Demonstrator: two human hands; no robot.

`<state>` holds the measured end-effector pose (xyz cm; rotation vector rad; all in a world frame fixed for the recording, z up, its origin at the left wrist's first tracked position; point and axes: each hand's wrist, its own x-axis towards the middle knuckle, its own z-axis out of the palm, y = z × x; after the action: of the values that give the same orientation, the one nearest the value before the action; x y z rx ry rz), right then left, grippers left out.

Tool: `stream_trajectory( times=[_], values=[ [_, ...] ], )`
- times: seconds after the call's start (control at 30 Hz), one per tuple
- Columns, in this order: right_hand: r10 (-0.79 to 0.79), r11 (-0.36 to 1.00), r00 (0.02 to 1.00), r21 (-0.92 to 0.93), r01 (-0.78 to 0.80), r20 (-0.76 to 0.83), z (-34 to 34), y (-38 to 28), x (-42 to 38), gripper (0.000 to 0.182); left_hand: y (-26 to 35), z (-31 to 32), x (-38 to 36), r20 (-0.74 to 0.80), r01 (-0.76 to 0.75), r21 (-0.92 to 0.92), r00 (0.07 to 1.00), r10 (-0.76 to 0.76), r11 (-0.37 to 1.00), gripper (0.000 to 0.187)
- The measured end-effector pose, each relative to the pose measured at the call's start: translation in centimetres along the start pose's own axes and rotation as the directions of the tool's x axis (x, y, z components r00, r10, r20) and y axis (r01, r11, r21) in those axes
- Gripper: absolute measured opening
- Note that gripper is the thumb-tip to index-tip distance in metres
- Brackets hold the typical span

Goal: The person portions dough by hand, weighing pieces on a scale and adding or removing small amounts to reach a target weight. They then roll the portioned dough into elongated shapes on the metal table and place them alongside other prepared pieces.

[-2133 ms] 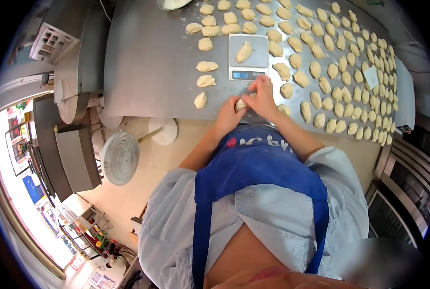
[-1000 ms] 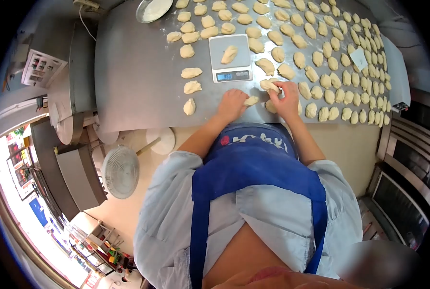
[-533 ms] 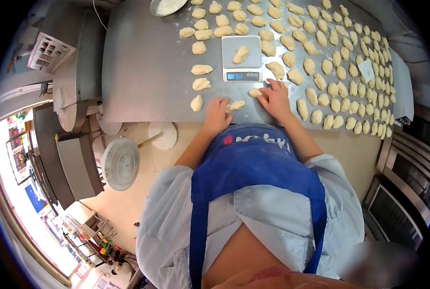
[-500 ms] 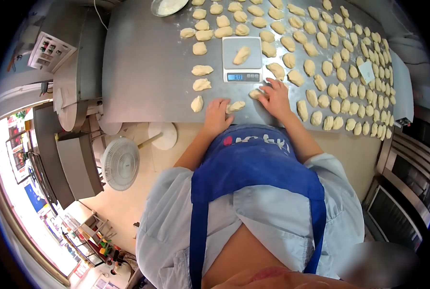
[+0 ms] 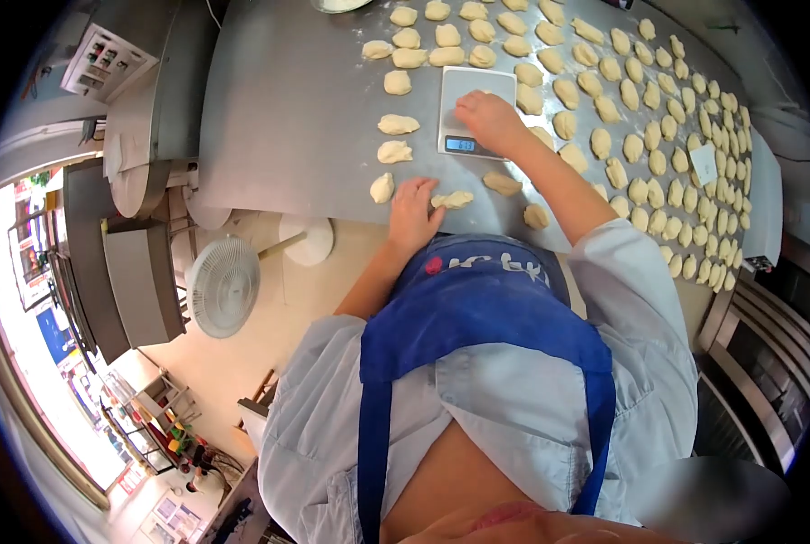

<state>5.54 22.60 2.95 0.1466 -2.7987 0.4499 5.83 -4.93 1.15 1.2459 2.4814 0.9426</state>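
My left hand (image 5: 412, 216) rests on the steel table near its front edge, fingers and thumb apart. Just right of it lies a small torn piece of dough (image 5: 455, 199), close to the thumb and fingertips. Over the digital scale (image 5: 454, 127) reaches my right hand (image 5: 491, 120), its fingers curled down on the piece of dough on the pan, which is mostly hidden beneath them. The scale's display is lit. Between the scale and my apron lie a longer dough piece (image 5: 502, 184) and a rounder dough piece (image 5: 536, 216).
Rows of dough pieces (image 5: 632, 148) cover the right side of the steel table (image 5: 282, 118). A short column of dough pieces (image 5: 397, 125) stands left of the scale. A bowl of flour (image 5: 341, 4) sits at the far edge. On the floor at left stands a fan (image 5: 225, 286).
My right hand has moved from the table's front up onto the scale's pan. My left hand stays by the small dough piece. The view has shifted slightly.
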Motion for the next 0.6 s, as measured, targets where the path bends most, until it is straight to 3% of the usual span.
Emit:
stream_trajectory(
  times=[0.03, 0.07, 0.13, 0.37, 0.47, 0.53, 0.6],
  values=[
    [-0.144, 0.982, 0.988, -0.115, 0.15, 0.062, 0.4, 0.2, 0.3, 0.011, -0.1, -0.1, -0.1, 0.003, 0.004, 0.011, 1.0, -0.004, 1.0, 0.048],
    [-0.147, 0.981, 0.987, -0.116, 0.153, 0.058, 0.7, 0.4, 0.3, 0.011, -0.1, -0.2, -0.2, -0.001, 0.004, 0.014, 1.0, -0.004, 1.0, 0.048],
    [-0.092, 0.966, 0.967, -0.216, 0.145, 0.236, 0.4, 0.3, 0.5, 0.012, -0.3, -0.3, -0.6, -0.015, 0.021, 0.022, 1.0, -0.02, 1.0, 0.048],
    [0.079, 0.977, 0.97, -0.213, -0.029, 0.228, -2.3, -0.9, -0.8, 0.01, 0.4, -0.1, 0.9, -0.032, 0.043, -0.056, 0.998, -0.045, 0.997, 0.054],
    [0.167, 0.982, 0.975, -0.111, -0.152, 0.146, -3.9, -3.3, -2.0, 0.01, 3.2, -0.6, 3.7, -0.079, -0.026, -0.099, 0.997, 0.018, 0.995, 0.059],
    [0.163, 0.952, 0.984, 0.25, -0.176, 0.072, -5.2, -6.0, -3.0, 0.009, 4.9, -0.6, 5.2, -0.24, -0.091, -0.142, 0.969, 0.055, 0.986, 0.061],
    [0.202, 0.919, 0.979, 0.34, -0.201, 0.031, -5.6, -8.2, -4.0, 0.009, 5.0, -0.1, 6.3, -0.258, -0.131, -0.16, 0.962, 0.087, 0.978, 0.054]
  ],
)
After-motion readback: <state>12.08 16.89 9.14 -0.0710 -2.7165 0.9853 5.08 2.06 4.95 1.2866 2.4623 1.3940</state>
